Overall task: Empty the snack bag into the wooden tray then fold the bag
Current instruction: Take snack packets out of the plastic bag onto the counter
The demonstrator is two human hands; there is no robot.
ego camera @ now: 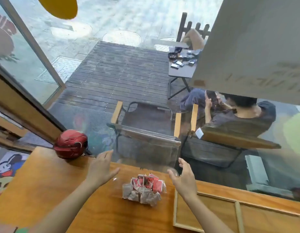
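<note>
A clear snack bag (143, 189) of red packets stands on the wooden table (45, 182), between and just nearer than two open, empty hands, left hand (102, 167) and right hand (183, 178) about equally close, the wooden tray (175, 209) to its right.

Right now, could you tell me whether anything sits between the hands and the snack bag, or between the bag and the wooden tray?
Nothing visible does. The left hand and right hand hover open on either side of the snack bag, with only bare table between the bag and the wooden tray to its right.
</note>
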